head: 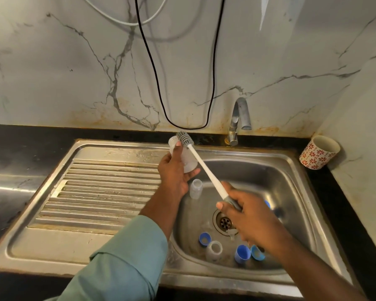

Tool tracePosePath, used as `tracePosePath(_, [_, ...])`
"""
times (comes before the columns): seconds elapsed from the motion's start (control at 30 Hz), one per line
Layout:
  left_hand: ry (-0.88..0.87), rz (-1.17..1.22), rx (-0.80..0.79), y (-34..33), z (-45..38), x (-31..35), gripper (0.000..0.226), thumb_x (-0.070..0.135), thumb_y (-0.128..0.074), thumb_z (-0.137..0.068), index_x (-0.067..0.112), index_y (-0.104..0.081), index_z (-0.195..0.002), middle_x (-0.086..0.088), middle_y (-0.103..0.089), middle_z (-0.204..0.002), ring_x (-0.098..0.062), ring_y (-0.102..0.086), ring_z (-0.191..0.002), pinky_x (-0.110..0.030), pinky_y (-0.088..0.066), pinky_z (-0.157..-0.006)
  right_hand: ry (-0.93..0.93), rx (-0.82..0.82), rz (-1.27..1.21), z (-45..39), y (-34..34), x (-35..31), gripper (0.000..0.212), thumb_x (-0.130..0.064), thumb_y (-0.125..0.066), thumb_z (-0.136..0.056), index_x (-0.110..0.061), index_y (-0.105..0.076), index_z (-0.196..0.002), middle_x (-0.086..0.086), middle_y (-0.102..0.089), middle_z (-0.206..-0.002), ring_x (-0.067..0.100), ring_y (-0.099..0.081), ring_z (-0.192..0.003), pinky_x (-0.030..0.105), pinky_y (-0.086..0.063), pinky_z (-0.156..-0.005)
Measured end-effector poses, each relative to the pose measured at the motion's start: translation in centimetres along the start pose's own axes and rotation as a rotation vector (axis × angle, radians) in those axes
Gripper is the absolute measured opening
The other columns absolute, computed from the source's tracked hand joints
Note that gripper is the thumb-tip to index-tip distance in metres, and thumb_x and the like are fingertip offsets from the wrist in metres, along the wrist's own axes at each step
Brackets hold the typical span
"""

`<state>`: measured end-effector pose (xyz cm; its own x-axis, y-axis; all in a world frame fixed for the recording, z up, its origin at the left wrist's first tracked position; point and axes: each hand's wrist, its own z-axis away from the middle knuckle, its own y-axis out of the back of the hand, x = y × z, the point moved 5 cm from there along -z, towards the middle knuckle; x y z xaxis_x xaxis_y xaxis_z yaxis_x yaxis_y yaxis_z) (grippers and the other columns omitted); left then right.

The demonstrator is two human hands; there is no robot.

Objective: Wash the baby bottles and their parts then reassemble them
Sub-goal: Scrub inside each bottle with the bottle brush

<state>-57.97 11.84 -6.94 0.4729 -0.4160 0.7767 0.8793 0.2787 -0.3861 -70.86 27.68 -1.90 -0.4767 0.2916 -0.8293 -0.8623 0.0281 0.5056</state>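
My left hand (174,172) grips a translucent baby bottle (188,159) above the sink's back left corner, its mouth tilted away. My right hand (245,216) holds the grey grip of a white-handled bottle brush (204,168). The grey bristle head (183,139) sits at the bottle's mouth. In the steel sink basin (276,177) a second clear bottle (196,189) stands upright, and a third bottle (214,249) stands near the front. A blue ring (205,238), a blue cap (241,253) and another blue part (257,253) lie beside it. A clear teat (231,233) lies by the drain.
The faucet (239,118) stands behind the basin, with no water running. The ribbed drainboard (100,192) stretches to the left. A red-flowered mug (318,152) sits on the dark counter at the right. A black cable (159,83) hangs down the marble wall.
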Motion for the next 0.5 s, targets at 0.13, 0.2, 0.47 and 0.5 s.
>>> tracePosePath(0.13, [-0.022, 0.022, 0.037, 0.0, -0.8, 1.2, 0.026, 0.040, -0.069, -0.091, 0.018, -0.060, -0.102, -0.009, -0.064, -0.105, -0.026, -0.064, -0.095, -0.053, -0.059, -0.083, 0.011, -0.015, 0.033, -0.3, 0.1, -0.2, 0.026, -0.032, -0.056, -0.097, -0.054, -0.048, -0.108, -0.002, -0.052, -0.067, 0.002, -0.044, -0.041, 0.018, -0.041, -0.042])
tracePosePath(0.2, [-0.039, 0.039, 0.052, 0.3, -1.3, 1.8, 0.029, 0.038, -0.068, -0.091, 0.015, -0.061, -0.107, -0.009, -0.067, -0.105, -0.025, -0.066, -0.093, -0.049, -0.059, -0.082, 0.015, -0.045, 0.040, 0.7, 0.0, 0.2, 0.015, -0.032, -0.056, -0.097, -0.044, -0.053, -0.088, 0.000, -0.054, -0.067, 0.001, -0.044, -0.040, 0.016, -0.040, -0.043])
tracePosePath(0.47, [-0.126, -0.081, -0.047, -0.4, -1.3, 0.3, 0.040, 0.043, -0.056, -0.098, 0.015, -0.055, -0.126, -0.014, -0.065, -0.117, -0.028, -0.066, -0.100, -0.041, -0.060, -0.070, 0.058, 0.009, 0.078, 0.1, 0.5, 0.8, 0.021, -0.032, -0.054, -0.098, -0.052, -0.051, -0.104, -0.002, -0.054, -0.066, 0.000, -0.046, -0.045, 0.015, -0.039, -0.045])
tracePosePath(0.5, [-0.137, -0.068, -0.037, -0.4, -1.6, 0.7, 0.042, 0.043, -0.053, -0.100, 0.015, -0.052, -0.131, -0.013, -0.065, -0.119, -0.028, -0.066, -0.101, -0.044, -0.060, -0.075, 0.044, -0.006, 0.081, 0.8, 0.4, 1.0, 0.018, -0.032, -0.053, -0.098, -0.048, -0.054, -0.106, -0.002, -0.055, -0.065, -0.002, -0.047, -0.045, 0.014, -0.038, -0.046])
